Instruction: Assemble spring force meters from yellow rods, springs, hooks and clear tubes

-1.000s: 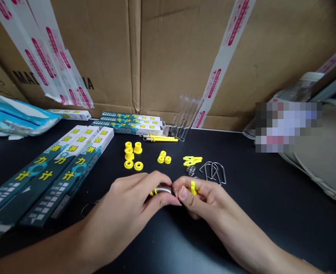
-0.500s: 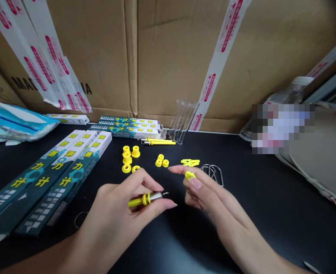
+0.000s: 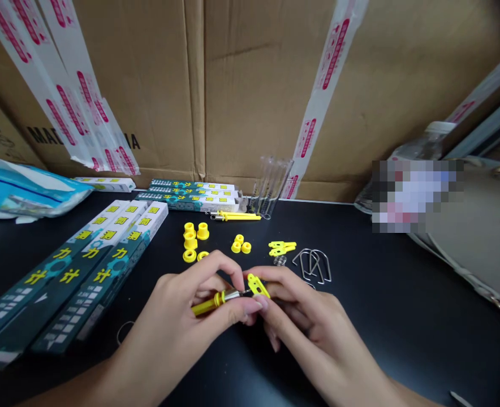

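Note:
My left hand (image 3: 182,316) pinches a yellow rod with a metal spring end (image 3: 216,301), held level above the black table (image 3: 381,294). My right hand (image 3: 305,325) pinches a small flat yellow clip (image 3: 258,284) right against the rod's metal tip. Just beyond my fingers lie yellow caps and rings (image 3: 193,243), two small yellow rings (image 3: 240,246), more flat yellow clips (image 3: 281,247), a small coil spring (image 3: 279,260) and bent wire hooks (image 3: 313,264).
Three long dark boxes with yellow characters (image 3: 80,265) lie at the left, more boxes (image 3: 190,195) at the back beside an assembled yellow rod (image 3: 235,216) and clear tubes (image 3: 271,181). Cardboard cartons (image 3: 241,85) wall the back. A beige bag (image 3: 474,237) sits right, blue packaging (image 3: 25,189) far left.
My hands parted, showing the yellow rod in the left and the clip in the right. Now they have come together again, the clip against the rod's metal tip.

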`<state>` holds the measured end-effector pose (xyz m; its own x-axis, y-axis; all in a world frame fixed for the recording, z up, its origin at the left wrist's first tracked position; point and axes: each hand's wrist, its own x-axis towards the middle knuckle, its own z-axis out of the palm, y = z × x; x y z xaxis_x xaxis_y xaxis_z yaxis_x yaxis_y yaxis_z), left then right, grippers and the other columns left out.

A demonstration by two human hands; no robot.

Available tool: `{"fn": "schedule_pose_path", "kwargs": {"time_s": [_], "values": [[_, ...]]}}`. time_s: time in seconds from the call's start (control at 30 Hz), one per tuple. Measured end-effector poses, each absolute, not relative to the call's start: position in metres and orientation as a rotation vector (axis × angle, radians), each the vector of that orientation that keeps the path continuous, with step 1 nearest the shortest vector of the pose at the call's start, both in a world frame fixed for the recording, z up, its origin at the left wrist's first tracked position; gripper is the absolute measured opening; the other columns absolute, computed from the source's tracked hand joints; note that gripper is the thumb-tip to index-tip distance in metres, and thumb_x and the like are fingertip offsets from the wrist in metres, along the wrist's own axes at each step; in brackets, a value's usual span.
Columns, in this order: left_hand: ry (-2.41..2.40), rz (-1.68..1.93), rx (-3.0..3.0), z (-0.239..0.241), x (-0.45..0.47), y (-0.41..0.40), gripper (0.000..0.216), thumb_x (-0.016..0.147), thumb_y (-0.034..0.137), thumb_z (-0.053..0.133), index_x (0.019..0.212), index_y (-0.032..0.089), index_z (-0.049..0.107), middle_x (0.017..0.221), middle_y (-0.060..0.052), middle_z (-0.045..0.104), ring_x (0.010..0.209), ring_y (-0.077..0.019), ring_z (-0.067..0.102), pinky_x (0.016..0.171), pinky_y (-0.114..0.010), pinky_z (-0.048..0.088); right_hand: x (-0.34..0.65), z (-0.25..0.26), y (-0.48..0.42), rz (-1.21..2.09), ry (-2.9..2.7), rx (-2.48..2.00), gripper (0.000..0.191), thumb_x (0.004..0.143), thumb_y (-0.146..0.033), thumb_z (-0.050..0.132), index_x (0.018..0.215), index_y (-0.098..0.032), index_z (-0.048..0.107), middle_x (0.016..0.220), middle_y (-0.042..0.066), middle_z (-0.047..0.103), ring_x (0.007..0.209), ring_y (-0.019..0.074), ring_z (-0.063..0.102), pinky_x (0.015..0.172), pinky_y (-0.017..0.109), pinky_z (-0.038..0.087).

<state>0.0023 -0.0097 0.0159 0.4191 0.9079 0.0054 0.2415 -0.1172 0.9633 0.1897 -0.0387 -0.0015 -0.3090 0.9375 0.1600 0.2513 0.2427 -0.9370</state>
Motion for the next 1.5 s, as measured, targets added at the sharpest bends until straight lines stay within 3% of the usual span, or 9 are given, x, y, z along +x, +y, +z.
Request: {"fn": "schedule_pose_path", "kwargs": {"time_s": [0.13,0.3,0.47,0.6,0.7,0.87,1.23,1.5], "values": [[0.912,0.761,1.385,0.017,0.004,-0.008,0.027,0.084,0.040,0.075,0.091,0.023,0.055,0.073,0.003,0.071,0.072,-0.0152,0.067,0.065,-0.022,0.048,0.189,-0.004,-0.039,1.177,-1.653,-1.101,0.023,0.102,-0.040,0.050,0.119,-0.026,0.058,0.087,-0.001,0.071,0.057,0.0101,0.058,0.054,0.022,0.048],[0.803,0.683,1.131,0.017,0.007,-0.002,0.033,0.090,0.049,0.062,0.099,0.017,0.061,0.058,0.003,0.062,0.045,-0.0069,0.040,0.044,-0.019,0.028,0.189,-0.001,-0.037,1.177,-1.581,-1.123,0.022,0.103,-0.039,0.049,0.119,-0.025,0.056,0.086,0.001,0.072,0.061,0.0121,0.059,0.059,0.024,0.050],[0.862,0.661,1.271,0.019,0.001,0.004,0.031,0.094,0.041,0.054,0.085,0.015,0.070,0.065,0.001,0.059,0.057,-0.0104,0.046,0.052,-0.022,0.033,0.189,0.001,-0.038,1.103,-1.600,-1.073,0.015,0.104,-0.033,0.047,0.114,-0.026,0.056,0.090,0.000,0.070,0.064,0.0108,0.059,0.060,0.022,0.051],[0.954,0.755,1.551,0.027,-0.002,0.001,0.030,0.092,0.034,0.055,0.066,0.020,0.061,0.069,0.003,0.058,0.067,-0.0126,0.051,0.063,-0.023,0.039,0.188,0.000,-0.041,0.960,-1.708,-1.037,0.015,0.104,-0.025,0.048,0.115,-0.027,0.057,0.093,-0.001,0.071,0.070,0.0097,0.063,0.064,0.019,0.052],[1.025,0.770,1.663,0.031,-0.002,-0.005,0.030,0.095,0.035,0.051,0.069,0.022,0.057,0.075,0.005,0.060,0.074,-0.0138,0.056,0.068,-0.022,0.042,0.189,0.000,-0.042,0.920,-1.745,-1.039,0.018,0.103,-0.023,0.049,0.119,-0.027,0.056,0.095,-0.001,0.072,0.068,0.0093,0.064,0.065,0.019,0.053],[1.109,0.747,1.870,0.032,-0.002,-0.014,0.036,0.102,0.036,0.038,0.071,0.024,0.052,0.071,0.007,0.057,0.070,-0.0131,0.054,0.068,-0.022,0.041,0.190,0.000,-0.041,0.866,-1.781,-1.065,0.019,0.102,-0.023,0.051,0.117,-0.028,0.061,0.088,-0.003,0.071,0.065,0.0100,0.064,0.064,0.020,0.054],[1.174,0.786,2.150,0.024,-0.001,-0.018,0.032,0.100,0.028,0.034,0.071,0.025,0.047,0.072,0.005,0.059,0.074,-0.0171,0.056,0.072,-0.028,0.043,0.189,0.004,-0.041,0.661,-1.905,-1.002,0.019,0.098,-0.012,0.054,0.109,-0.021,0.067,0.092,-0.002,0.073,0.067,0.0078,0.067,0.074,0.014,0.055],[1.093,0.658,2.279,0.021,-0.001,-0.016,0.030,0.099,0.022,0.029,0.074,0.022,0.046,0.072,0.004,0.055,0.071,-0.0159,0.053,0.072,-0.030,0.041,0.187,0.002,-0.045,0.722,-1.859,-1.125,0.017,0.099,-0.018,0.055,0.110,-0.023,0.067,0.086,-0.001,0.073,0.061,0.0106,0.067,0.070,0.017,0.057]]}}
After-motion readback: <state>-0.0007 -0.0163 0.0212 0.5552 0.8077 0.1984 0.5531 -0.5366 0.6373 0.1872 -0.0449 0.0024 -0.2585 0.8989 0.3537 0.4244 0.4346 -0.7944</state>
